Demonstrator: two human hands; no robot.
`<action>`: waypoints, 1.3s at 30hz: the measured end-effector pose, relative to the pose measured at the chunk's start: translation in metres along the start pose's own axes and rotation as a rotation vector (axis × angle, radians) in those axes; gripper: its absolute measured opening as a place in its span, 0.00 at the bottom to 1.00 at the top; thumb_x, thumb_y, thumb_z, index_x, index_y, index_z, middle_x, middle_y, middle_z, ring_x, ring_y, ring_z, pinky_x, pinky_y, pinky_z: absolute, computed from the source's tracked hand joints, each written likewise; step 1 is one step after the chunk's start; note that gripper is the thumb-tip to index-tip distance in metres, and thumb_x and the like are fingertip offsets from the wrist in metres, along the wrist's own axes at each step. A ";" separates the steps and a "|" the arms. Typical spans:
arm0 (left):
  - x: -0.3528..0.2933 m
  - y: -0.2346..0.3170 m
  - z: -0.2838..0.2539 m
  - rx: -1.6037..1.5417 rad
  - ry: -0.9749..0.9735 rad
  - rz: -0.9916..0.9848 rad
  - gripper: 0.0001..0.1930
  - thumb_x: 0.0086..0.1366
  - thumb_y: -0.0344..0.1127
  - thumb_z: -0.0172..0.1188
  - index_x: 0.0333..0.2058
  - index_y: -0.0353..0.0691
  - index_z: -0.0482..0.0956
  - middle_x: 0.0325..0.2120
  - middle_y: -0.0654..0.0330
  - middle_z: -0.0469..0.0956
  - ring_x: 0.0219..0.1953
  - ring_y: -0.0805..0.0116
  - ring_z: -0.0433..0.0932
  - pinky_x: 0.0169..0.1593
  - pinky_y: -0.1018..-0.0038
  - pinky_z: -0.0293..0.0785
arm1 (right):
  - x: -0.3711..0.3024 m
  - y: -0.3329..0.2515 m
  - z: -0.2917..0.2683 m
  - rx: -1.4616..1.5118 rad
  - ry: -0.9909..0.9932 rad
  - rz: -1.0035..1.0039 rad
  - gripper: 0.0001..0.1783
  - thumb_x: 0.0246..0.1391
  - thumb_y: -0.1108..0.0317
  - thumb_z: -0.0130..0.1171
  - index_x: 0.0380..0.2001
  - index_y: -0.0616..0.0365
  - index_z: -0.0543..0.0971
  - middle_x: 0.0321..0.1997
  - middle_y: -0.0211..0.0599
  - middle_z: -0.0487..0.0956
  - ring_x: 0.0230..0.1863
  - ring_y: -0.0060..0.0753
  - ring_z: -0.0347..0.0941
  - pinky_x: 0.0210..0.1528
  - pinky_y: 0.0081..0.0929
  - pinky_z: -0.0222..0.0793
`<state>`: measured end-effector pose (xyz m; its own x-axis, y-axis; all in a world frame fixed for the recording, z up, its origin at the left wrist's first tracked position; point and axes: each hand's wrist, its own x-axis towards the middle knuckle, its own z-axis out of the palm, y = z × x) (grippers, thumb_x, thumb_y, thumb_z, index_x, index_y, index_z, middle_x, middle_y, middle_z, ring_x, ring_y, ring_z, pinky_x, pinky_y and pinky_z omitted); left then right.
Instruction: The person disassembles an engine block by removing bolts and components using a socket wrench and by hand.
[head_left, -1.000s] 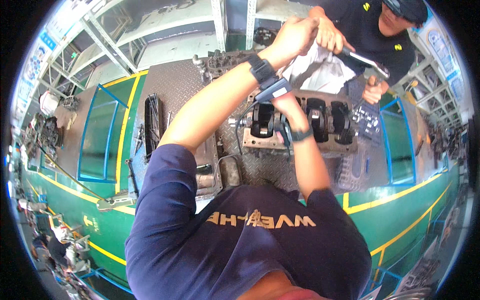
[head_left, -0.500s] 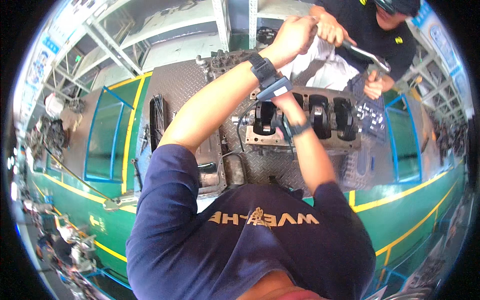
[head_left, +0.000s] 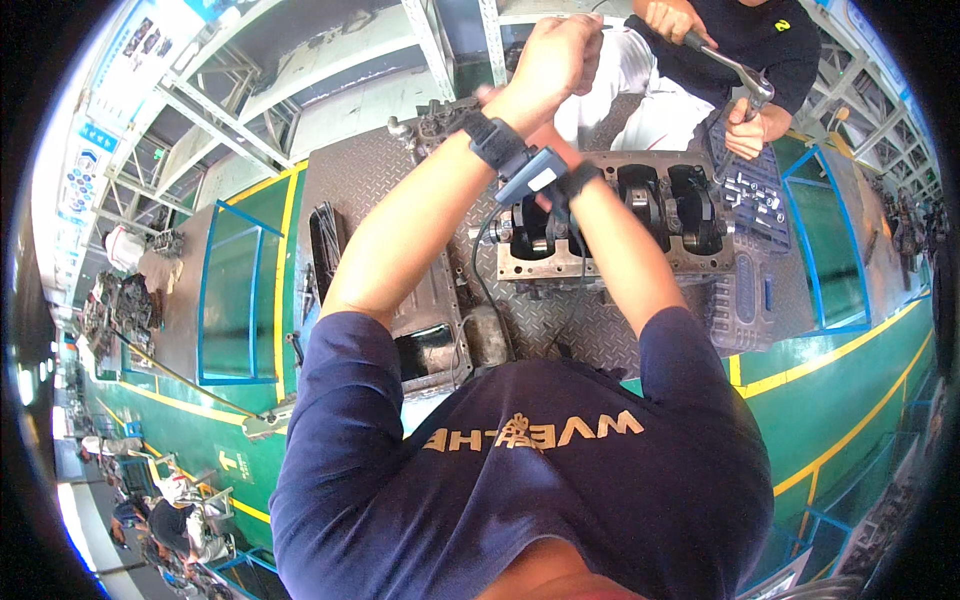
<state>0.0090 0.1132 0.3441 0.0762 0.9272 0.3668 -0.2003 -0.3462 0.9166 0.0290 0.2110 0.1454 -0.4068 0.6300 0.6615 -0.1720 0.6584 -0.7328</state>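
My left hand (head_left: 558, 62) is raised past the far side of the engine block, its fingers curled closed. Whatever it may hold is hidden. My right hand (head_left: 550, 145) is crossed behind my left wrist, mostly covered by the wrist strap and its small blue-grey box (head_left: 540, 176); its fingers are blurred. Below it lies the engine block (head_left: 640, 262), with a crankshaft (head_left: 642, 208) in its open bays. Across from me, a co-worker's hands hold a ratchet wrench (head_left: 738, 72), clear of my hands.
The block rests on a checkered metal bench (head_left: 545, 325). An oil pan (head_left: 425, 300) and a dark tray of long rods (head_left: 324, 245) lie to the left. At the right is a grey case (head_left: 740, 300) with several chrome sockets (head_left: 755, 198). Another engine part (head_left: 440, 125) stands behind.
My left hand has moved left, away from the co-worker's hand. My right hand has lifted from the block's bays toward my left wrist. The co-worker's ratchet has shifted slightly.
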 end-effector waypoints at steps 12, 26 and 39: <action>0.000 -0.011 -0.034 0.060 0.234 -0.032 0.12 0.72 0.43 0.53 0.33 0.43 0.75 0.21 0.65 0.71 0.22 0.70 0.70 0.25 0.72 0.64 | 0.012 -0.018 0.016 -0.121 -0.044 -0.005 0.13 0.59 0.64 0.61 0.39 0.64 0.83 0.35 0.43 0.84 0.38 0.37 0.78 0.44 0.38 0.72; 0.003 0.008 -0.066 -0.107 0.192 -0.173 0.20 0.72 0.44 0.47 0.20 0.50 0.56 0.14 0.69 0.48 0.18 0.71 0.50 0.26 0.71 0.50 | -0.020 -0.085 0.060 -0.093 -0.094 0.260 0.15 0.53 0.61 0.60 0.29 0.66 0.80 0.31 0.55 0.82 0.36 0.54 0.81 0.38 0.45 0.74; -0.052 0.053 -0.067 -0.175 0.220 -0.135 0.21 0.73 0.44 0.48 0.18 0.49 0.58 0.14 0.68 0.50 0.18 0.71 0.49 0.28 0.72 0.50 | -0.060 -0.157 0.079 -0.269 0.167 0.111 0.21 0.56 0.50 0.60 0.24 0.58 0.83 0.14 0.46 0.75 0.19 0.51 0.77 0.25 0.49 0.70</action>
<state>-0.0712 0.0558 0.3627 -0.0957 0.9784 0.1833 -0.3693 -0.2059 0.9062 0.0092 0.0371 0.2083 -0.2530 0.7481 0.6134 0.1167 0.6530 -0.7483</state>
